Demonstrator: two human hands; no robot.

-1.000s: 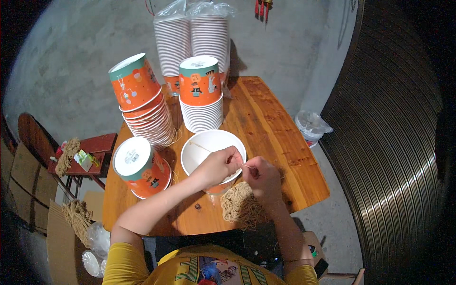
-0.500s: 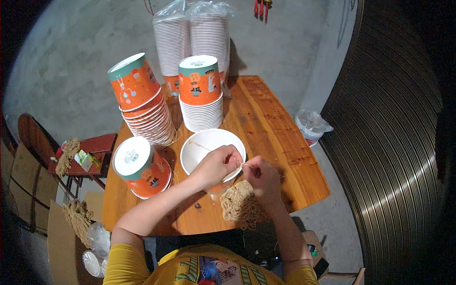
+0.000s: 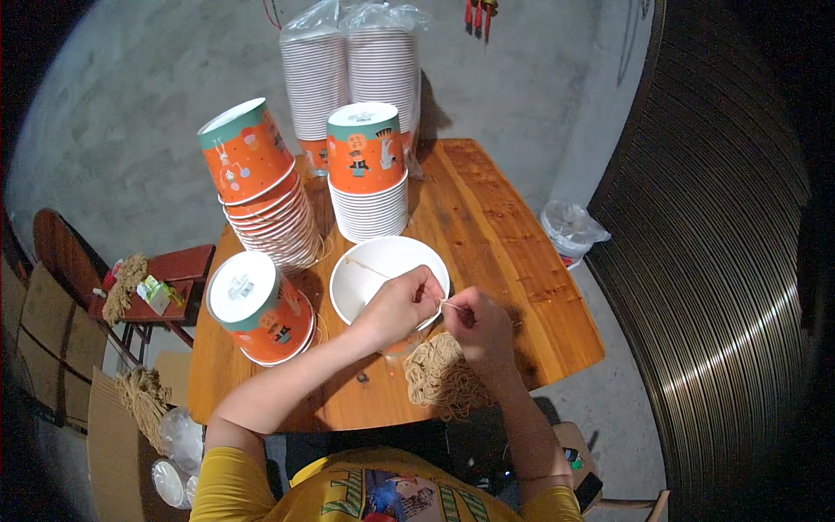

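Note:
My left hand (image 3: 396, 309) and my right hand (image 3: 477, 324) meet over the near rim of an upright white paper bowl (image 3: 370, 271) on the wooden table (image 3: 496, 252). Both pinch a thin pale string (image 3: 445, 304) between their fingertips. One strand of it runs across the inside of the bowl. A loose bundle of tan string (image 3: 439, 378) lies on the table just below my right hand.
Three stacks of upside-down orange paper bowls (image 3: 365, 165) stand at the back and left of the table. Two bagged stacks of white bowls (image 3: 348, 70) rise behind them. A red stool (image 3: 165, 274) with string sits left; a white bag (image 3: 570, 230) lies on the floor right.

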